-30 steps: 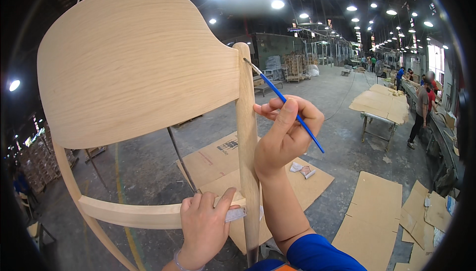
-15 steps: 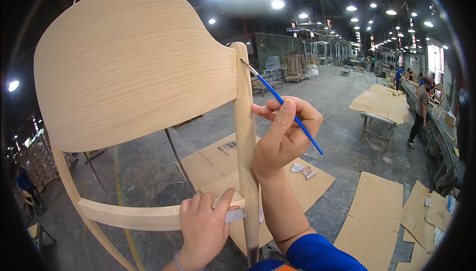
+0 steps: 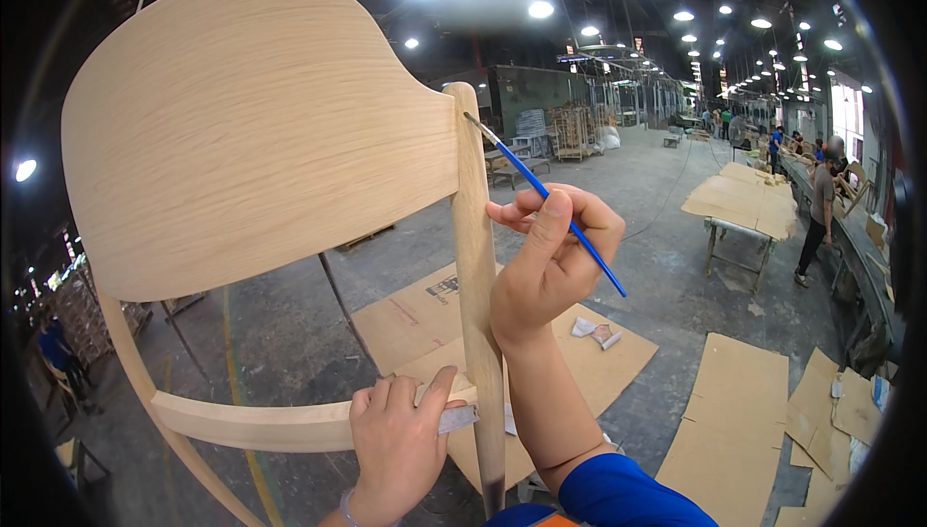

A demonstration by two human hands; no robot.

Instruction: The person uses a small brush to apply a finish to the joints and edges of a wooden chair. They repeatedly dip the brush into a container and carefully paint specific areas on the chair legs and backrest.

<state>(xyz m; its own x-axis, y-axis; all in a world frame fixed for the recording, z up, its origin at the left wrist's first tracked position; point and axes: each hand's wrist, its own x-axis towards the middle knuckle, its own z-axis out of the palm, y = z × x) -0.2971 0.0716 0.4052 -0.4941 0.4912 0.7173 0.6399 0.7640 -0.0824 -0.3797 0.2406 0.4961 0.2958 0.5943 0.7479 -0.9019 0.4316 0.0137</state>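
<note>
A pale wooden chair frame stands close in front of me, its broad curved backrest point(image 3: 261, 131) filling the upper left. My right hand point(image 3: 558, 262) pinches a thin blue paintbrush point(image 3: 534, 182). The brush tip touches the upper part of the right post point(image 3: 471, 228), beside the backrest's edge, and a fingertip rests near that post. Lower down, my left hand point(image 3: 398, 430) is wrapped over the crossrail point(image 3: 256, 424) by the same post. A small folded greyish piece, perhaps sandpaper point(image 3: 458, 418), sticks out from under its fingers.
Cardboard sheets point(image 3: 729, 411) lie on the floor below and to the right, with crumpled scraps point(image 3: 596, 332) on one. A board-topped table point(image 3: 744, 204) stands farther right. Beyond it a person point(image 3: 821, 208) stands at a long bench point(image 3: 850, 257).
The chair frame and backrest shift very slightly left in view. Both hands keep their grip, and the brush tip stays on the post.
</note>
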